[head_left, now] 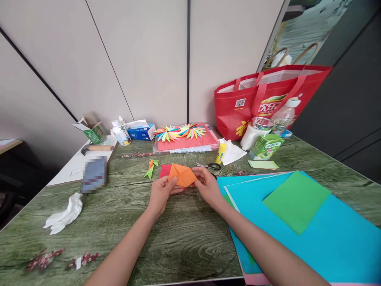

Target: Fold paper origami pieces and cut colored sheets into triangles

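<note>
A partly folded piece of orange paper (pixel 182 174) is held between my two hands above the middle of the table. My left hand (pixel 160 192) grips its left lower edge, with the thumb on top. At its right corner, my right hand (pixel 206 184) pinches the paper between thumb and fingers. Behind it shows red paper (pixel 165 171), partly covered by the orange piece. Small green and orange folded pieces (pixel 151 168) lie just beyond my left hand. Black-handled scissors (pixel 213 166) and a yellow glue stick (pixel 221 153) are beyond my right hand.
Blue paper sheets (pixel 253 210) with a green square (pixel 297 202) cover the right side. Colourful paper stars (pixel 192 131) rest on a red pack at the back. A red bag (pixel 232 107) stands back right. At left are a hammer (pixel 98 147) and a crumpled tissue (pixel 66 214).
</note>
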Demonstrator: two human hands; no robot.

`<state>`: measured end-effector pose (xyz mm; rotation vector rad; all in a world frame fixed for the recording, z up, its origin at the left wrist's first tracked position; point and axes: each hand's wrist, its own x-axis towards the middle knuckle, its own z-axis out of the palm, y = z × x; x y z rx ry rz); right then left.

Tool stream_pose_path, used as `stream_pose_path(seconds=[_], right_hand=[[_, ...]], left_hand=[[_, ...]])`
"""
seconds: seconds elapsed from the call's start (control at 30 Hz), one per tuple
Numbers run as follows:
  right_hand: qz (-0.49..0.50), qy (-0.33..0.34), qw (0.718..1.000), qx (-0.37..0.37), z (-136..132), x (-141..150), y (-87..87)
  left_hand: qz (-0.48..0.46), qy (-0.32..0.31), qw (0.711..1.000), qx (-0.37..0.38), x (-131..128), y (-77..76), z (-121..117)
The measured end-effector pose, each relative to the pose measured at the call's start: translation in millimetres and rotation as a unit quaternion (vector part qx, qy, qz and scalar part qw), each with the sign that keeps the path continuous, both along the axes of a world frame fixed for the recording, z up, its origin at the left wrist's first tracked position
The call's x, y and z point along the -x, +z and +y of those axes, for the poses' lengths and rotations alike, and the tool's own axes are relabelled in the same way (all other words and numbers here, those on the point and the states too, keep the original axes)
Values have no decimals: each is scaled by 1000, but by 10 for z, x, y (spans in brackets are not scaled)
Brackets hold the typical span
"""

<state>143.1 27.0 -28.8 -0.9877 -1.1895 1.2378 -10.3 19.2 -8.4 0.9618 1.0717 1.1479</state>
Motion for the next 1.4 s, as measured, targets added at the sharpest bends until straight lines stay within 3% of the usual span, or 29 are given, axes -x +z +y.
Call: stream_pose_path(seconds=[0.2, 0.6, 0.93, 1.23, 1.4], right_hand=[[29, -44, 999, -3, -12, 7, 48], [-101, -18, 990, -101, -136, 34, 105], [-122, -5, 986, -112, -148, 41, 88], [-151, -52, 979, -125, -100, -47, 145], [-183, -22, 979, -91, -57, -54, 71]], left_hand=[[43, 12, 999, -12, -23, 34, -22], [10, 3, 1000, 6, -33, 2, -24], [30, -10, 999, -6, -19, -7, -17], [141, -47, 988, -33, -34, -4, -25], [109, -25, 992, -59, -21, -20, -15]])
